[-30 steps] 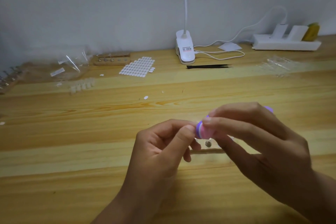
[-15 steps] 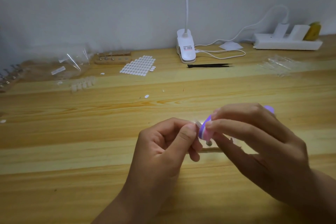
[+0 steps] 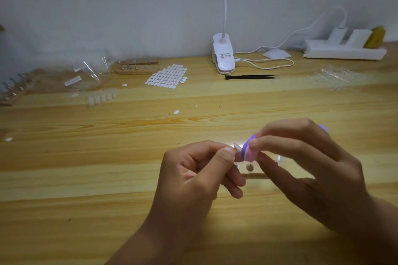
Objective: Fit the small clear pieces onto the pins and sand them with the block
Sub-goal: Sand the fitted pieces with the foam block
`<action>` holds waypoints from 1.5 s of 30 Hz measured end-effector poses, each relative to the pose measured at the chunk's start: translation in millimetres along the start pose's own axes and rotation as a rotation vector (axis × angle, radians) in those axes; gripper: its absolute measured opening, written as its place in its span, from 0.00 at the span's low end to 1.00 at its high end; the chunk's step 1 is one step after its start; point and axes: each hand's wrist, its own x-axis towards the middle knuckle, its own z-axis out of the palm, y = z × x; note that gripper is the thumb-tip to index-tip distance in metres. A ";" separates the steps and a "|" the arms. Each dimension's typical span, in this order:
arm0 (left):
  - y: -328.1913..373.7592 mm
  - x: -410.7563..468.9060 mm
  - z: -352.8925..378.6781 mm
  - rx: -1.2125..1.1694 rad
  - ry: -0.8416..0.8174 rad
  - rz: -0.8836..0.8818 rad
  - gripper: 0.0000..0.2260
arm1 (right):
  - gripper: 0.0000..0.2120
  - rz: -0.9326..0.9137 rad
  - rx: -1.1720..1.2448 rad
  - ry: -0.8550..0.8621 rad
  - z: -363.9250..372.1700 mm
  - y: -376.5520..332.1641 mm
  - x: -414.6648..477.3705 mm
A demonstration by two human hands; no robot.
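My left hand (image 3: 200,170) pinches a pin between thumb and forefinger, with a small clear piece (image 3: 237,147) showing at its tip. My right hand (image 3: 301,165) grips a pink and purple sanding block (image 3: 249,150), whose end touches the clear piece. Under my hands lies a wooden pin holder (image 3: 249,169) with a metal dot in it, mostly hidden. A row of small clear pieces (image 3: 102,98) lies at the left of the table.
At the back stand a second wooden pin holder (image 3: 136,68), a sheet of white oval stickers (image 3: 167,76), plastic bags (image 3: 86,75), a clip lamp (image 3: 223,54), black tweezers (image 3: 251,77) and a power strip (image 3: 344,50). Clear pieces (image 3: 333,76) lie at the right. More pins (image 3: 15,86) show far left.
The sanding block has tilted and slid a little to the right along the clear piece, uncovering the piece's tip. My left hand stays in place.
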 end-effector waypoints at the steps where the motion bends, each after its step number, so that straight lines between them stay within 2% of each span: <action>1: 0.7 0.1 -0.1 0.003 0.003 -0.005 0.09 | 0.08 0.014 0.017 0.001 1.1 -0.8 0.1; 13: 1.7 -0.8 1.3 0.010 -0.011 0.006 0.09 | 0.13 -0.029 0.073 -0.052 2.8 -9.2 -1.5; 17: 2.0 -0.8 0.7 -0.012 -0.011 -0.028 0.09 | 0.07 0.009 0.036 -0.019 0.1 -2.1 1.3; 21: 2.0 -0.4 0.9 -0.016 -0.017 -0.001 0.08 | 0.13 -0.046 0.057 -0.032 3.1 -7.4 -0.7; 25: 1.3 -0.7 1.1 -0.015 -0.017 -0.030 0.10 | 0.10 -0.007 0.028 -0.008 -1.0 -0.9 1.4; 29: 1.8 -1.0 0.8 0.005 -0.023 0.001 0.09 | 0.12 -0.068 0.046 -0.035 3.1 -9.0 -1.3; 33: 2.5 -1.4 1.1 -0.001 -0.026 -0.017 0.09 | 0.08 -0.028 -0.001 -0.007 -1.3 -1.1 1.5; 37: 1.7 -1.7 1.2 0.000 -0.026 0.009 0.10 | 0.12 -0.077 0.015 -0.023 3.3 -8.3 -0.6; 41: 1.9 -1.4 1.5 -0.008 -0.026 -0.020 0.10 | 0.09 -0.040 -0.009 -0.011 -2.7 -0.8 2.4; 45: 2.5 -1.2 1.7 -0.002 -0.035 0.020 0.09 | 0.15 -0.094 0.009 -0.038 2.3 -9.8 -0.5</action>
